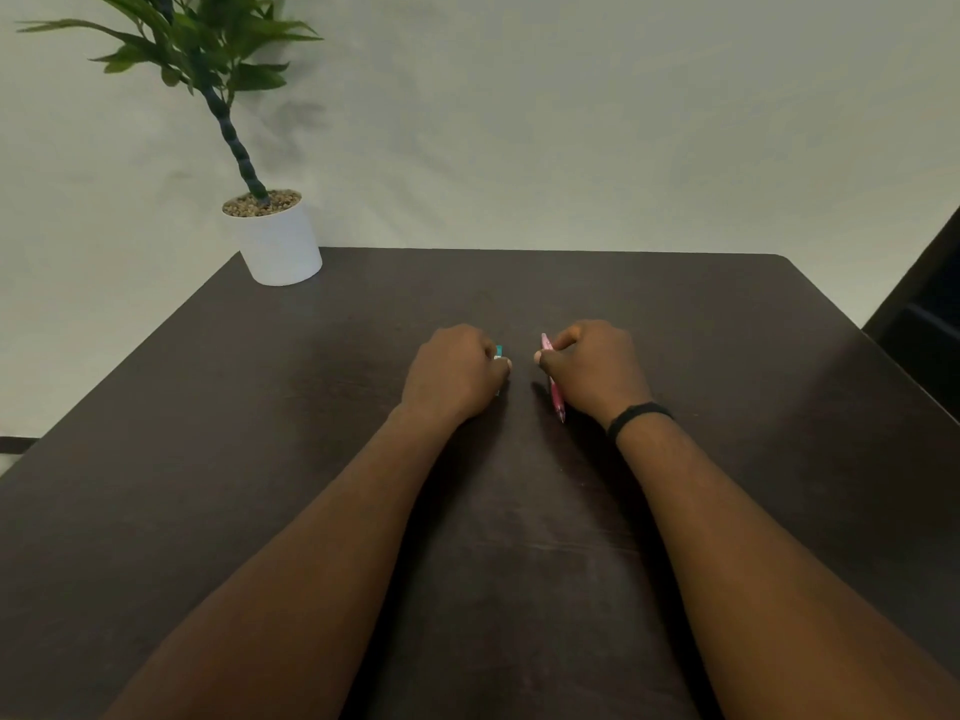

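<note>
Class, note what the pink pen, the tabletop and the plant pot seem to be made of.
Pink pen: plastic, probably; glossy, translucent barrel. Tabletop: dark wood or wood-look laminate; faint grain, matte sheen. Plant pot: smooth white ceramic or plastic; cannot tell which.

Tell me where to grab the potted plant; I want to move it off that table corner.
Probably grip the white pot round its plain wall, coming from the near right over the table. The stem leans up to the left and leaves spread above, so reaching from the top looks awkward.
</note>
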